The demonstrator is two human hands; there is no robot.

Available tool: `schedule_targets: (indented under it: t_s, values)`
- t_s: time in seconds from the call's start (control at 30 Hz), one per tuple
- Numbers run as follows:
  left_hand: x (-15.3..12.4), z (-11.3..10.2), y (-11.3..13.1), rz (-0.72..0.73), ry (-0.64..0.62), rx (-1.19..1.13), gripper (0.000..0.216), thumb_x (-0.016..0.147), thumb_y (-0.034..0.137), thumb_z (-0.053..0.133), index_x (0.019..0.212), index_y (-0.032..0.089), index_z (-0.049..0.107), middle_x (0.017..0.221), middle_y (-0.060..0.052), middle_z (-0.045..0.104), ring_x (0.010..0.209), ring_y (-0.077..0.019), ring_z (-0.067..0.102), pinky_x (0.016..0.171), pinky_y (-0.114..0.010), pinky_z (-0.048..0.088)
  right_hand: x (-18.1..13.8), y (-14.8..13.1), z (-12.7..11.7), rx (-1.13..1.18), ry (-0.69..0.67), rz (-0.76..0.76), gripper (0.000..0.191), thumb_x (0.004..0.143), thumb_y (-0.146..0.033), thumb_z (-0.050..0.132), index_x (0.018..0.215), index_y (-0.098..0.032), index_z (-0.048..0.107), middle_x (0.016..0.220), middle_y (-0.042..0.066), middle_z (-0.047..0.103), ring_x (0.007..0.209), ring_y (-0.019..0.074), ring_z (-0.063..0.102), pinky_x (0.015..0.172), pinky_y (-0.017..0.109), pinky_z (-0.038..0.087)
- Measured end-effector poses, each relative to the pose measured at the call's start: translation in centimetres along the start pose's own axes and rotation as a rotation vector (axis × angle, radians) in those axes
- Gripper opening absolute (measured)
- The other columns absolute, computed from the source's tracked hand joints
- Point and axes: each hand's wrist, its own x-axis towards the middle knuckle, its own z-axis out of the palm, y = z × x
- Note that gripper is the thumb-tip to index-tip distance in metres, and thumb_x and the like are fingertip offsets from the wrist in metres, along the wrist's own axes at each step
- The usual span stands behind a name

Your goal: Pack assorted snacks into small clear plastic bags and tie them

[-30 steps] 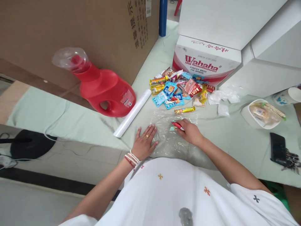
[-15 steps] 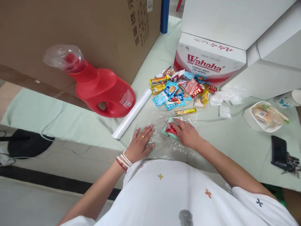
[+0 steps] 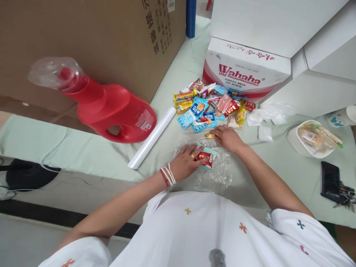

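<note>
My left hand lies with spread fingers over a red snack packet. Beneath that is a pale green packet, partly hidden by the fingers. Both rest on a sheet of clear plastic film spread on the table in front of me. My right hand is closed on the right end of a small yellow-wrapped snack bar, just past the packets. Close beyond it lies a pile of snacks, among them blue packets, yellow-wrapped bars and a red packet.
A white roll and a red jug lie to the left beside a large cardboard box. A Wahaha carton stands behind the snacks. To the right are crumpled clear plastic, a white container, a phone and keys.
My left hand has moved right onto the red and green packets. My right hand has left them and reached forward to the yellow-wrapped snack bar. The view has shifted slightly.
</note>
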Motion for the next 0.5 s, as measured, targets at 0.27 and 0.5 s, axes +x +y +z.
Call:
schedule_targets:
  t_s: [0.27,0.5]
  values:
    - [-0.3,1.3,2.1,-0.142,0.023,0.055,0.047,0.099,0.021,0.051,0.143,0.037,0.054,0.149,-0.011,0.056,0.138,-0.0348,0.047,0.106,-0.061,0.037,-2.0,3.6,-0.4,0.345,0.138,0.098,0.040,0.086,-0.044,0.071,0.115,-0.017,0.075,0.104,0.009,0.071,0.095,0.0240,0.063,0.087,0.033,0.047]
    - [-1.3,1.0,2.1,-0.250,0.042,-0.081,0.068,0.095,0.028,0.057,0.159,0.028,0.033,0.165,-0.019,0.034,0.146,-0.0356,0.041,0.116,-0.066,0.026,-5.5,2.2,-4.7,0.512,0.476,0.209,0.049,0.088,-0.059,0.065,0.119,-0.021,0.072,0.101,0.008,0.069,0.077,0.0190,0.058,0.074,0.034,0.048]
